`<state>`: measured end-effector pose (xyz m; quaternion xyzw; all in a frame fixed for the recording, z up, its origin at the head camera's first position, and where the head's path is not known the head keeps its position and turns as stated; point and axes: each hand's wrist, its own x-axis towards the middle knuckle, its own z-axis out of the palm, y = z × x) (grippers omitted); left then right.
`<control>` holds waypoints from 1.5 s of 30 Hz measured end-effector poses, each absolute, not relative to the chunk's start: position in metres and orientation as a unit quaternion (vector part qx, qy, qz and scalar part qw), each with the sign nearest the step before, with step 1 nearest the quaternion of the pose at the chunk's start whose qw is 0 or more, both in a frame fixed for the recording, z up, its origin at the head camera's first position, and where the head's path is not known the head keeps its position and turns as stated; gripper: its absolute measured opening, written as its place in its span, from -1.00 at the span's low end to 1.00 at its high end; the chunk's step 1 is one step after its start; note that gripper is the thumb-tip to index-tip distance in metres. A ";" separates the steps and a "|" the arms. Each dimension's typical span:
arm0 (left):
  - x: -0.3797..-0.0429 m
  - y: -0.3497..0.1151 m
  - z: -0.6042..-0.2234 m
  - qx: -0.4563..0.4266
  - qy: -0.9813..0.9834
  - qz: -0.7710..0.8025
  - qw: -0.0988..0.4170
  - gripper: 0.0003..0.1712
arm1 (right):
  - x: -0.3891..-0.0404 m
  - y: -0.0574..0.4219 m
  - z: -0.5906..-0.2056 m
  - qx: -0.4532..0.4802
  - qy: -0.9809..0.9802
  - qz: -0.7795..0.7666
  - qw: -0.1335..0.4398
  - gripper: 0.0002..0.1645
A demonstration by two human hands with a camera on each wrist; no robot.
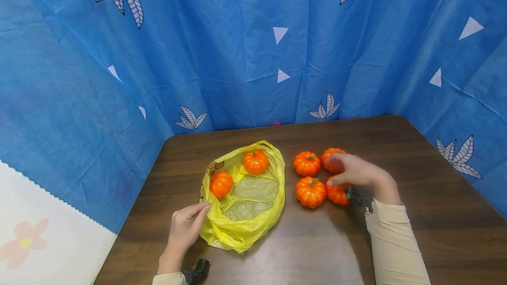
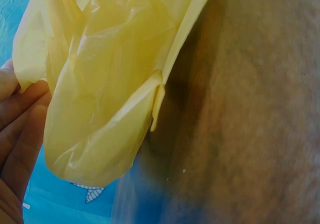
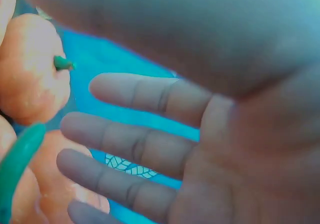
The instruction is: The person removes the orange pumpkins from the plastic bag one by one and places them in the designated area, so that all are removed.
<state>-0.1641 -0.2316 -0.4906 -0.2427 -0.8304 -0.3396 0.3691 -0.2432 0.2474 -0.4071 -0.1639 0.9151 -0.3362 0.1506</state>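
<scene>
A yellow plastic bag (image 1: 273, 214) lies on the table with its mouth spread wide. Inside it are two small orange pumpkins, one at the back (image 1: 255, 162) and one at the left (image 1: 221, 184). My left hand (image 1: 187, 227) pinches the bag's near-left rim between thumb and fingers; the left wrist view shows the yellow film (image 2: 100, 109) hanging beside the fingers. To the right of the bag, several more pumpkins (image 1: 310, 192) with green stems sit close together. My right hand (image 1: 358, 171) is over the right-hand pumpkins, partly covering them, its fingers extended in the right wrist view.
The dark wooden table (image 1: 435, 214) extends right of the right arm. A blue curtain (image 1: 245, 56) with leaf and triangle prints hangs along the table's back and sides. White cloth with a flower (image 1: 23, 241) is at the lower left.
</scene>
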 end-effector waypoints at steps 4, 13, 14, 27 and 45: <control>-0.163 -0.232 -0.491 -0.241 -0.832 -0.338 0.368 -0.71 | -0.241 0.243 -0.406 -0.177 0.912 -0.345 0.136 -0.15; -0.161 -0.232 -0.493 -0.232 -0.838 -0.339 0.359 -0.72 | -0.244 0.223 -0.405 -0.188 0.905 -0.362 0.122 -0.25; -0.161 -0.232 -0.493 -0.230 -0.840 -0.338 0.357 -0.72 | -0.245 0.220 -0.405 -0.189 0.903 -0.365 0.124 -0.24; -0.162 -0.233 -0.493 -0.224 -0.845 -0.346 0.341 -0.75 | -0.243 0.189 -0.409 -0.214 0.890 -0.389 0.101 -0.26; -0.161 -0.229 -0.488 -0.234 -0.837 -0.337 0.361 -0.73 | -0.242 0.156 -0.414 -0.279 0.853 -0.421 0.132 -0.34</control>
